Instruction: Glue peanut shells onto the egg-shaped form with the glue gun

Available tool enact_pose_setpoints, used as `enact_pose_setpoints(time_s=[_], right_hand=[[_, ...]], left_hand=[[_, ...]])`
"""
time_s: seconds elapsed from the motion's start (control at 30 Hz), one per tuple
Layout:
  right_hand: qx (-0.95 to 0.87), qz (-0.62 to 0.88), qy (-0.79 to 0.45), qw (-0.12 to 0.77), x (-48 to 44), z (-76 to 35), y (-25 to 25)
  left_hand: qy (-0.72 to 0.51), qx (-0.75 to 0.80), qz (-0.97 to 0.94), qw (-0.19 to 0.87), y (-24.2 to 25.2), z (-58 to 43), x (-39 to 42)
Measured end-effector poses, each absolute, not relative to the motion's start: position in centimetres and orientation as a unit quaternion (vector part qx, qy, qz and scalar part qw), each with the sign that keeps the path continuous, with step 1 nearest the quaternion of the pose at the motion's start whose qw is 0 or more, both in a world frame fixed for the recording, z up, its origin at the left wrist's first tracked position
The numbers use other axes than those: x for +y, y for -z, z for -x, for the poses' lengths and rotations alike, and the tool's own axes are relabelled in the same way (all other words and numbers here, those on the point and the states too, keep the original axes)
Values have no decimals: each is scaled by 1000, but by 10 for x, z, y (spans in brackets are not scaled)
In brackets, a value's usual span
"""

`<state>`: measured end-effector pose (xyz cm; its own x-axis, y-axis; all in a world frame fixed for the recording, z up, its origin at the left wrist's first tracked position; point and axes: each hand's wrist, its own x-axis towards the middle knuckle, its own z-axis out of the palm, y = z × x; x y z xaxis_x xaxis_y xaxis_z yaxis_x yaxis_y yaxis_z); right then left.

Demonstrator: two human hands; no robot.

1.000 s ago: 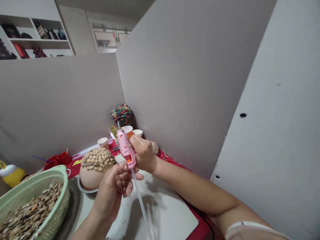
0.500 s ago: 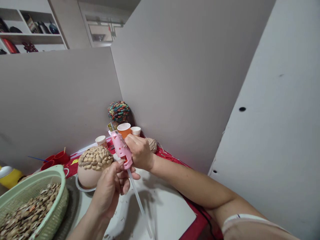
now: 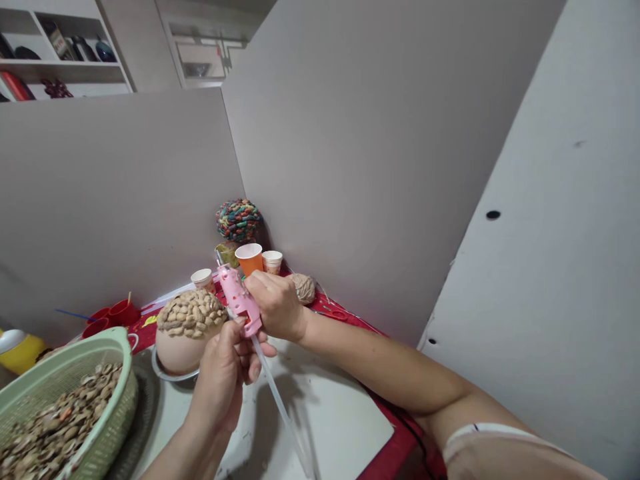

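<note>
A pink glue gun (image 3: 238, 296) is up in front of me, its nozzle tilted up and to the left. My right hand (image 3: 278, 304) is closed around its handle. At the rear of the gun, my left hand (image 3: 220, 370) pinches the body with the thumb near a red part; its other fingers curl beneath. A long translucent glue stick (image 3: 281, 404) runs out of the back end, down towards the white board (image 3: 345, 427). Just left of the gun, a ball (image 3: 175, 350), its top covered in peanut shells (image 3: 193, 313), sits in a metal bowl (image 3: 173, 379).
A green basket (image 3: 125, 373) of shells (image 3: 60, 427) stands at the left. Behind are an orange cup (image 3: 249, 261), paper cups (image 3: 202, 279), a multicoloured ball (image 3: 239, 220) and a twine ball (image 3: 304, 288). Red cups (image 3: 124, 313) are farther left. Grey panels (image 3: 350, 167) enclose the back and right.
The glue gun and both hands have shifted very slightly left. My grips on the gun look the same, and the camera view has moved a little.
</note>
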<state>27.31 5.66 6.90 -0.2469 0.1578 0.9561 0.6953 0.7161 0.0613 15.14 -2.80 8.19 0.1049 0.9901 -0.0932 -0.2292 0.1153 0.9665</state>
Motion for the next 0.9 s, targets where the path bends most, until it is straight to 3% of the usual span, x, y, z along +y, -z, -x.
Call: enact_pose_setpoints(time_s=[0.5,0.9], right_hand=[[-743,334,176,553,58,-273,-70],[-724,368,135,567,58,-279,-76]], left_hand=[[-453,381,-394,703,-100,-146,-35],[-465,427,-502,591,-80,-157,-44]])
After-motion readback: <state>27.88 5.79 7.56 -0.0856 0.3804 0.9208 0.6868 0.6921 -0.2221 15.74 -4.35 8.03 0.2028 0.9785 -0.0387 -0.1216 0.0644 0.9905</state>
